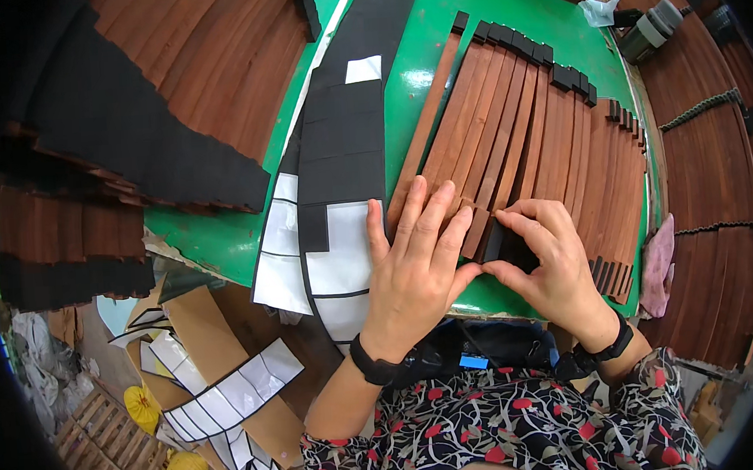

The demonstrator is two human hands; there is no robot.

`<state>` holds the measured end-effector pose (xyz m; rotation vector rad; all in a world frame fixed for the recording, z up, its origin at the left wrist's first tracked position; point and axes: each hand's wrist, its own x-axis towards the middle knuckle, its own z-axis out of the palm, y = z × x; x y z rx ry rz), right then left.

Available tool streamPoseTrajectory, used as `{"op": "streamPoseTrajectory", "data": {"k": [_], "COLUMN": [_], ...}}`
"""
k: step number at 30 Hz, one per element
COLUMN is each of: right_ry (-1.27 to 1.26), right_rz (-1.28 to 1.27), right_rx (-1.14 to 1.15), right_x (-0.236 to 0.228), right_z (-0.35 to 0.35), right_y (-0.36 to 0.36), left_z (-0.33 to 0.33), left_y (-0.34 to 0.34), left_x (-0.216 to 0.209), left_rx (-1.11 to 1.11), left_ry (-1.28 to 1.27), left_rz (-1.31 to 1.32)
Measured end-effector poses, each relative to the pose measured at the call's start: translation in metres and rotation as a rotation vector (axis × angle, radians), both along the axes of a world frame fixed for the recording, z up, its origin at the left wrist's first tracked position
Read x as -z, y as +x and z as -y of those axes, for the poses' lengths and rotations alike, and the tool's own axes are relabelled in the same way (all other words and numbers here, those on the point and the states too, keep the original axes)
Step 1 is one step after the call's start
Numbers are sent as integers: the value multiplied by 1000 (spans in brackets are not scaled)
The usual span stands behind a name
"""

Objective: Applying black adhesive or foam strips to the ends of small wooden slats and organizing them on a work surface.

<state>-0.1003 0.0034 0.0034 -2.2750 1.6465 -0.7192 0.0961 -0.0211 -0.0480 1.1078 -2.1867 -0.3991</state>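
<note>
Blk strips (341, 142) w/ white backing lie L of slats (465, 135) on green table (204, 233). My L hand (417, 258) is near flat on slats, fingers spread, gripping nothing. Blk pad (495, 243) at slats' near end, btwn my R hand's (563, 262) curled thumb & fingertip; can't tell if gripped.

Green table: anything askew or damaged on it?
Mildly. The leftmost wooden strip lies apart from the other strips, green showing in the gap, and its black end juts past theirs. Also, the green table has a pale, ragged edge at picture left, possibly chipped.
</note>
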Motion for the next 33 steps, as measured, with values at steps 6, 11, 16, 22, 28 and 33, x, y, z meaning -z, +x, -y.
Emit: {"op": "streamPoseTrajectory", "data": {"k": [6,11,16,22,28,33], "right_ry": [-6,-14,8,10,-57,-69], "right_rz": [-54,-62,-95,-54,0,-61], "right_rx": [-3,-1,-19,21,-4,-54], "right_x": [0,2,-2,4,7,4], "right_z": [2,4,6,2,-1,1], "right_y": [0,-2,-3,-3,-2,-2], "left_z": [0,0,1,1,-2,0], "left_y": [-1,-2,-2,-1,-2,-2], "left_x": [1,2,3,4,1,0], "left_rx": [0,6,11,15,5,11], "left_ry": [-15,-16,-25,-27,-13,-33], "left_rz": [-17,-18,-9,-5,42,14]}}
